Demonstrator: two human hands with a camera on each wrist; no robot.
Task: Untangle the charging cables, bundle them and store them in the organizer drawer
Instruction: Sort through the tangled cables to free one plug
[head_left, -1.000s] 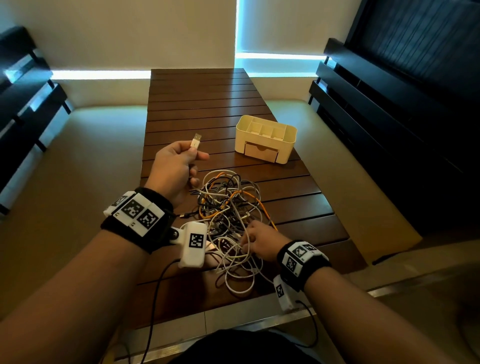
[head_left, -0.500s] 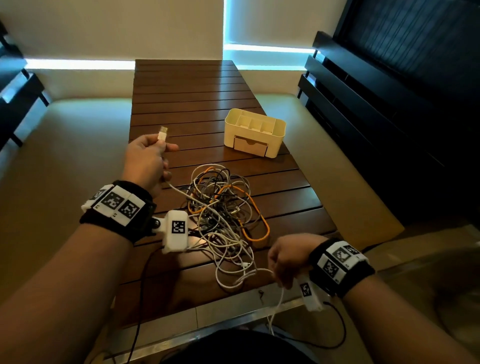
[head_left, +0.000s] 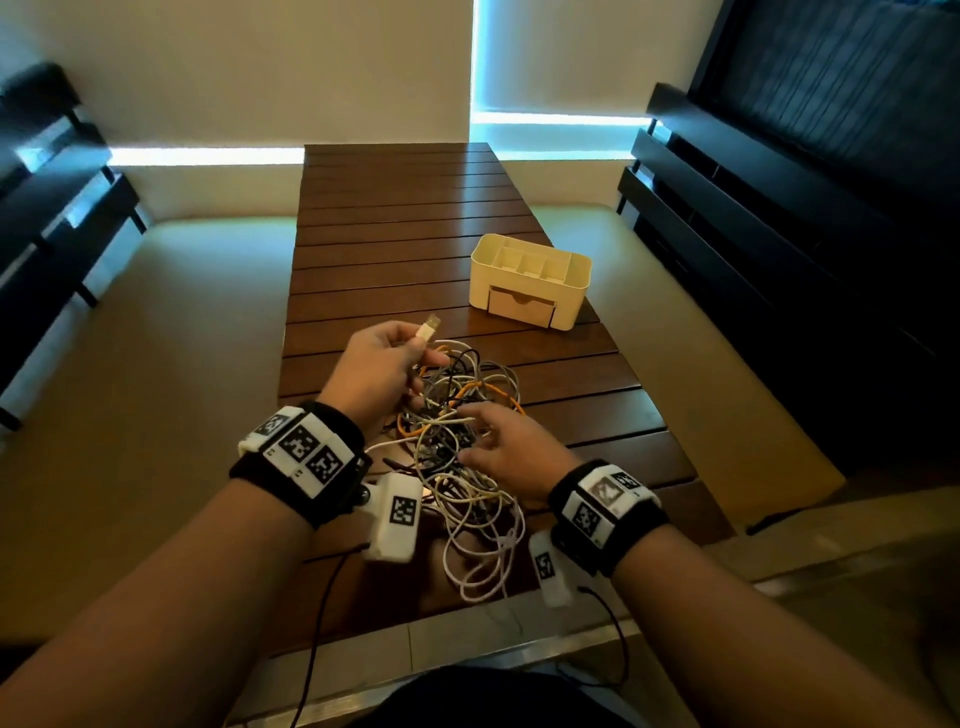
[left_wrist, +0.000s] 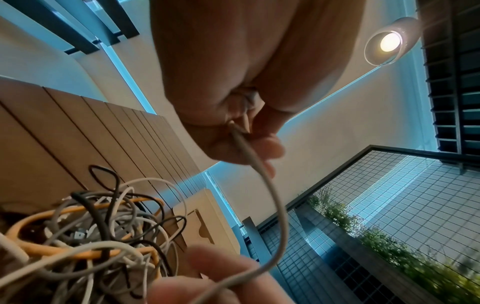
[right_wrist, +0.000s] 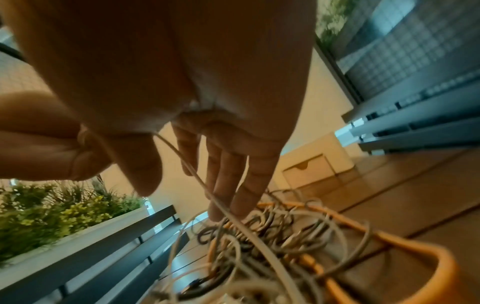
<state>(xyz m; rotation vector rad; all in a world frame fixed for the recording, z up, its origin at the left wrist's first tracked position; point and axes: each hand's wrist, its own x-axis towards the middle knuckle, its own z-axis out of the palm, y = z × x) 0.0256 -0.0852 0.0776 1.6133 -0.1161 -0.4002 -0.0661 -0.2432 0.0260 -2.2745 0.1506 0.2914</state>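
Note:
A tangle of white, grey, black and orange charging cables (head_left: 462, 415) lies on the near half of the wooden slatted table (head_left: 395, 218). My left hand (head_left: 421, 348) pinches a white cable (left_wrist: 275, 197) just below its USB plug (head_left: 429, 328), held above the pile's far left side. My right hand (head_left: 467, 434) is over the middle of the tangle (right_wrist: 285, 236). Its thumb and forefinger pinch the thin white cable (right_wrist: 233, 218), and the other fingers reach down into the loops. The cream organizer (head_left: 579, 265) stands behind the pile, its drawer (head_left: 519, 307) closed.
Dark slatted benches run along both sides of the table, left (head_left: 47, 208) and right (head_left: 753, 218). The far half of the table holds nothing. The table's near edge (head_left: 467, 629) lies just behind my wrists, with the wrist cameras' leads hanging over it.
My right hand has come back from the near table edge onto the middle of the tangle. My left hand, still holding the plug end, has moved right, closer to the pile.

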